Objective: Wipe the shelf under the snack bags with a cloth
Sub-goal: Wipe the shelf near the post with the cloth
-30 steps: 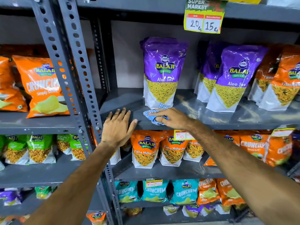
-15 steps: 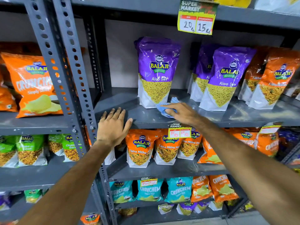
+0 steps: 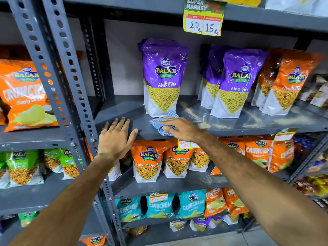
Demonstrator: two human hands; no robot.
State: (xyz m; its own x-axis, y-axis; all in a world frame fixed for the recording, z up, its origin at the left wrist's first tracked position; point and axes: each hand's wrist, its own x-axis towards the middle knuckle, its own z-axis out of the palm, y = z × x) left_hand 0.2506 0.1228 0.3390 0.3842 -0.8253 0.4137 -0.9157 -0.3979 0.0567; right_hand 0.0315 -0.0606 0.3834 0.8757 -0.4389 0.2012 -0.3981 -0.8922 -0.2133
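The right hand [image 3: 182, 129] is gripping the blue checked cloth [image 3: 162, 124] on the dusty grey shelf [image 3: 248, 121], at 6 o'clock of a purple snack bag [image 3: 162, 77]; the left hand [image 3: 115, 139] is lying flat, fingers spread, at 9 o'clock of the cloth

Two bare forearms enter from the lower corners of the frame, with no sleeves, watch, rings or bands showing. The left hand [image 3: 115, 139] and right hand [image 3: 182, 129] are ungloved, with short nails on the fingers [image 3: 122, 122].
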